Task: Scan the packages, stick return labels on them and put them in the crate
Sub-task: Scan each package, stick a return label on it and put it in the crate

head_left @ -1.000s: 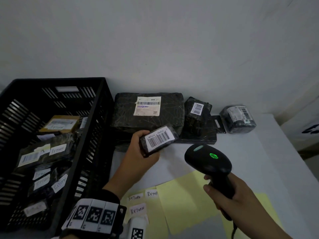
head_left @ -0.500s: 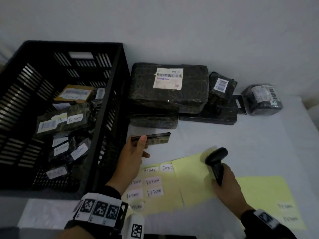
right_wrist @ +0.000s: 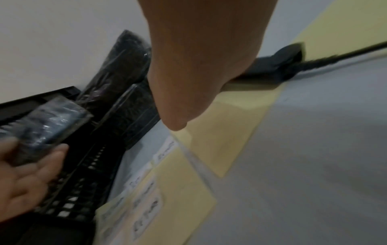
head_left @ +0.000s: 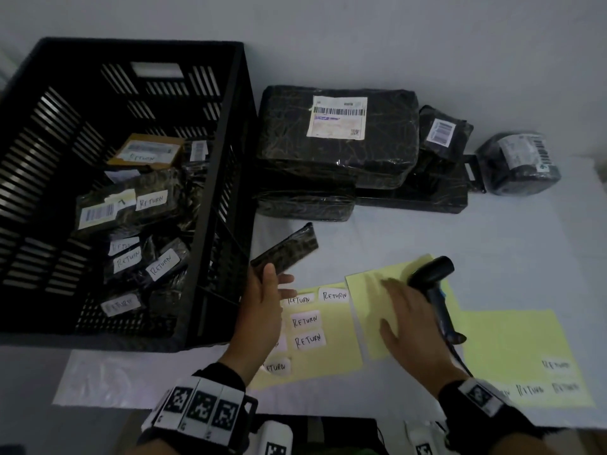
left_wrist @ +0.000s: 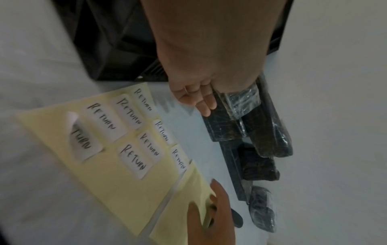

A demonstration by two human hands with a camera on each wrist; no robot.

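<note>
The left hand (head_left: 262,303) held a small black-wrapped package (head_left: 285,249) tilted above the desk (head_left: 509,257), just beside the right wall of the black crate (head_left: 230,198); the thumb lay over its near end and the fingers sat beneath it, so that grip was closed on the package. The right hand (head_left: 410,326) lay flat with loose fingers over a yellow backing sheet (head_left: 368,300), its grip open and holding nothing. The black barcode scanner (head_left: 433,284) rested on the desk touching that hand's outer side. White "RETURN" labels (head_left: 305,321) sat on another yellow sheet between the hands. Inside the crate lay several packages already bearing such labels (head_left: 151,201). More wrapped packages (head_left: 338,139) were stacked against the wall behind, each showing a barcode sticker.
</note>
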